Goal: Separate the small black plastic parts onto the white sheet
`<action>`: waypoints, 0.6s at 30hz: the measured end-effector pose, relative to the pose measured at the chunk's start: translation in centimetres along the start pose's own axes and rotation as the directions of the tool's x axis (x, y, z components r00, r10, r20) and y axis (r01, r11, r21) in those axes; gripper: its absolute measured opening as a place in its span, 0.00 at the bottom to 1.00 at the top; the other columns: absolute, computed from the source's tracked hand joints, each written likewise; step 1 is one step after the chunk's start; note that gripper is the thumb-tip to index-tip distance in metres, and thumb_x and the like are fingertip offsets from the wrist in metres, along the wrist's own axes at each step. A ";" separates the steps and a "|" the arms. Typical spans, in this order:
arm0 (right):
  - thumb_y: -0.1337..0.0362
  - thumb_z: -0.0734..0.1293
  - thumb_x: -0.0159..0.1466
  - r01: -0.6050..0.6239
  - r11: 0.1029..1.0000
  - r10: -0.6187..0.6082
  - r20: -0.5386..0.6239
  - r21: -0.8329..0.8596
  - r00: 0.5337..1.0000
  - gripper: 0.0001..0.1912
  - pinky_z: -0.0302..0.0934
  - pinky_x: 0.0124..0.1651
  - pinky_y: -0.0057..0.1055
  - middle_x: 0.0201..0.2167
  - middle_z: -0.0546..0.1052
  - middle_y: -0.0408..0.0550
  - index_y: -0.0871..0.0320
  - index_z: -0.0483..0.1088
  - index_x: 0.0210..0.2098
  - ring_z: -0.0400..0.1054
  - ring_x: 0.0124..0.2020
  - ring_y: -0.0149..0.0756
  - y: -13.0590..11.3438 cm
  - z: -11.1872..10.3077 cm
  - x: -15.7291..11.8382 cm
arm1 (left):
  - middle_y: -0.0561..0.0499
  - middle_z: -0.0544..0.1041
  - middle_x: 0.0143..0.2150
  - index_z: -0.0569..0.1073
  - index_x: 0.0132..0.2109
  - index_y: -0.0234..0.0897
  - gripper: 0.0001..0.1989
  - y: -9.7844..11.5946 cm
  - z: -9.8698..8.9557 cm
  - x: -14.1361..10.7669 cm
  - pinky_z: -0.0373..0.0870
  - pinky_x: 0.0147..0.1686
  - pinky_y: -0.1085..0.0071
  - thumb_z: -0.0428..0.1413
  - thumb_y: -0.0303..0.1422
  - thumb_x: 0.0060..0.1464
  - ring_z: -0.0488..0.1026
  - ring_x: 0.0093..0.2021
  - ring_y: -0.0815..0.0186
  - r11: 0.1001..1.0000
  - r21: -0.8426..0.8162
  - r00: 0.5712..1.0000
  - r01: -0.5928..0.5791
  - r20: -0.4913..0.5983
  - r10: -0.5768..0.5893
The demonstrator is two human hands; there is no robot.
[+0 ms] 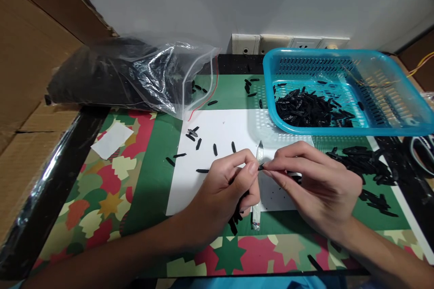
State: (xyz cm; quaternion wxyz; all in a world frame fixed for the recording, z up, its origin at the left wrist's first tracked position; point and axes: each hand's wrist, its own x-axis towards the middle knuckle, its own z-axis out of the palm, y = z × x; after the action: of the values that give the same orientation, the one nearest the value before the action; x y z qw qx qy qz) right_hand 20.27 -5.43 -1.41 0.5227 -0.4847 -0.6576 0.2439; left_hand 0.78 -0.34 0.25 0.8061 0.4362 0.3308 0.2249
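Observation:
My left hand (233,185) is closed, thumb and forefinger pinched at one end of a small, slim black piece (261,167). The fingertips of my right hand (312,185) pinch the other end of that piece. More black pieces (234,223) show beneath the curled fingers of my left hand, apparently in its palm. Below both hands lies a craft knife (257,216), its handle wrapped in pale material and its pointed blade facing away from me. Several loose black pieces (214,149) are scattered on a white sheet of paper (183,189).
A blue plastic basket (266,67) at back right holds a heap of black pieces (305,107). More piles (366,162) lie right of my right hand. A zip bag (125,76) full of black material rests at back left, near cardboard (30,31). Sockets (246,44) line the wall.

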 end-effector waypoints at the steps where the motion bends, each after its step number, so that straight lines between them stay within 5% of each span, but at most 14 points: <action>1: 0.78 0.75 0.67 -0.001 1.000 0.001 0.002 0.000 1.000 0.15 0.72 0.38 0.30 0.39 0.82 0.45 0.53 0.84 0.47 0.77 0.37 0.33 0.0 0.0 0.0 | 0.61 0.65 0.21 0.65 0.35 0.40 0.17 0.0 0.0 0.0 0.61 0.24 0.79 0.53 0.40 0.75 0.58 0.20 0.75 1.000 0.005 1.000 0.004 -0.002 -0.004; 18: 0.72 0.74 0.70 -0.153 0.976 0.142 0.081 0.153 0.987 0.05 0.69 0.38 0.33 0.33 0.81 0.45 0.56 0.81 0.38 0.75 0.35 0.35 0.4 0.3 0.9 | 0.62 0.64 0.20 0.65 0.35 0.40 0.18 -0.5 -0.1 0.1 0.61 0.21 0.80 0.54 0.43 0.74 0.57 0.18 0.76 0.995 -0.030 0.995 0.096 -0.009 -0.096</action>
State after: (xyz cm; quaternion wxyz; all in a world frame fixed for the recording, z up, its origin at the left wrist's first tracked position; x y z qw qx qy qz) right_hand 20.14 -4.39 -1.45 0.5169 -0.4801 -0.6161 0.3505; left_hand 0.85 -0.48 -0.25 0.8207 0.4065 0.3522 0.1929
